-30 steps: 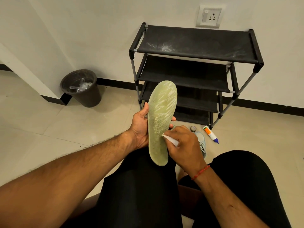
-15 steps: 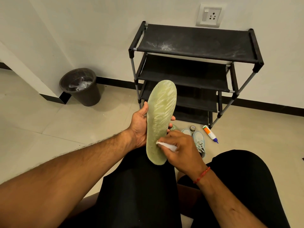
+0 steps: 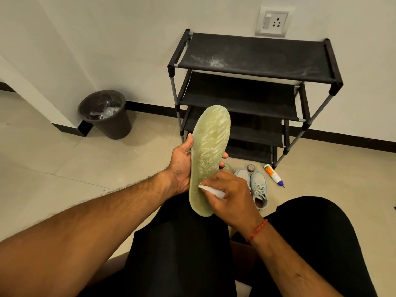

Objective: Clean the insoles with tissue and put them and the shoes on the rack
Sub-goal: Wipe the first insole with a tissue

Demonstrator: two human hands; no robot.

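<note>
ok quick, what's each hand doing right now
Left hand: gripping the insole.
Right hand: pinching a tissue against the insole.

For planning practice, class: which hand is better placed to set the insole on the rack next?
Probably the left. The left hand grips the insole at its middle, below the rack; the right hand is busy holding the tissue.

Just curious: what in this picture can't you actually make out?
All in the head view:
1. Tissue: mostly hidden under the right hand; only a white edge shows.
2. Insole, held by the left hand: its other face is turned away.
3. Shoes: one is largely hidden behind the right hand.
4. Tube by the rack: label too small to read.
5. Bin: contents too blurred to name.
</note>
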